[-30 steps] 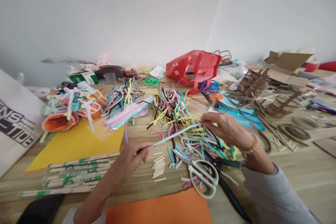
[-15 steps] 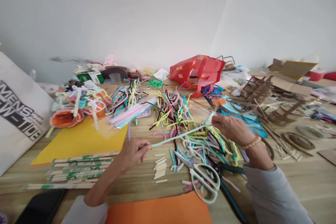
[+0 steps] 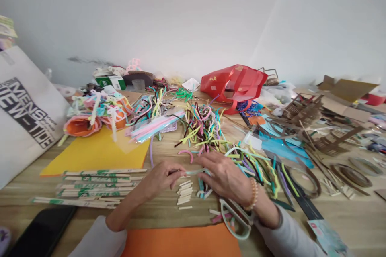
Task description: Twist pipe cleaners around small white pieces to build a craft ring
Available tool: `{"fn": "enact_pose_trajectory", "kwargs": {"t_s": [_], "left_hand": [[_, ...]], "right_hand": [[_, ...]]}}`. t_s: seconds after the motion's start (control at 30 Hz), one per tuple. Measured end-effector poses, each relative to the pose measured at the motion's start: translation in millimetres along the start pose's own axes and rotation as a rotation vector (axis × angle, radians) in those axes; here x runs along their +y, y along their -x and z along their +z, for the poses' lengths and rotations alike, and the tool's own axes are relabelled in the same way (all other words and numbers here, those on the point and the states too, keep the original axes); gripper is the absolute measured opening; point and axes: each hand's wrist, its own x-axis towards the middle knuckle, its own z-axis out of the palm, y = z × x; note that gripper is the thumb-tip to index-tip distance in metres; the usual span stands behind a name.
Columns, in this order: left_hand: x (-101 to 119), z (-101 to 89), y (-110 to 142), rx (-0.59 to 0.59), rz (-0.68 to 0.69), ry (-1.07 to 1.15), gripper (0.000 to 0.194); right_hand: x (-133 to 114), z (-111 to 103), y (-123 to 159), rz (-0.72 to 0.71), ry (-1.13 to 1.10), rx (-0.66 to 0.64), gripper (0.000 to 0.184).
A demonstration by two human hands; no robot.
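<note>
My left hand (image 3: pixel 165 177) pinches one end of a pale mint pipe cleaner (image 3: pixel 193 172) between thumb and fingertips. Close by on the right, my right hand (image 3: pixel 224 176) has its thumb and fingers bent round the same pipe cleaner, leaving only a short piece showing between the hands. Below the gap lie small cut off-white sticks (image 3: pixel 184 192) in a column. White-handled scissors (image 3: pixel 235 221) rest under my right wrist, their blades hidden by the hand. A tangle of coloured pipe cleaners (image 3: pixel 205 126) spreads behind and to the right of my hands.
Orange sheet (image 3: pixel 181 243) at the front edge; yellow sheet (image 3: pixel 99 150) and wrapped chopsticks (image 3: pixel 96 186) at left. A black phone (image 3: pixel 44 231) lies front left. A red bag (image 3: pixel 233 82) stands behind; woven brown pieces (image 3: pixel 304 110) and tape rolls (image 3: pixel 351 174) are at right.
My right hand has moved left and down, close to my left hand, so the once-stretched pipe cleaner shows only briefly between them. The view has shifted slightly left.
</note>
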Motion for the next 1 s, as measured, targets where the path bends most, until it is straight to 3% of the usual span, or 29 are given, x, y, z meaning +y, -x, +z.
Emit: {"fn": "enact_pose_trajectory", "kwargs": {"t_s": [0.1,0.2,0.27,0.37,0.53,0.77,0.9,1.0], "left_hand": [[-3.4,5.9,-2.4,0.007,0.000,0.020,0.033],[-13.0,12.5,-3.7,0.039,0.010,0.037,0.038],[-21.0,17.2,-4.3,0.142,0.005,0.012,0.043],[-29.8,24.1,-5.6,0.266,-0.024,-0.107,0.025],[-28.1,29.8,-7.9,0.188,-0.069,-0.247,0.013],[-24.4,29.8,-6.6,0.101,0.014,-0.363,0.015],[-27.9,32.3,-7.6,0.180,0.001,-0.270,0.012],[-28.9,32.5,-10.9,0.228,-0.072,0.031,0.011]], "right_hand": [[-8.1,28.7,-3.5,0.034,-0.007,-0.057,0.013],[-2.9,47.5,-1.9,0.077,-0.006,-0.060,0.016],[3.2,55.3,-0.2,0.127,-0.008,-0.014,0.016],[11.1,64.6,1.7,0.206,-0.013,0.025,0.015],[14.1,76.3,3.2,0.218,-0.082,0.036,0.015],[11.6,78.3,3.0,0.191,-0.161,0.048,0.018],[11.4,79.1,3.1,0.161,-0.239,0.116,0.023],[9.8,78.6,2.8,0.178,-0.356,0.213,0.022]]}}
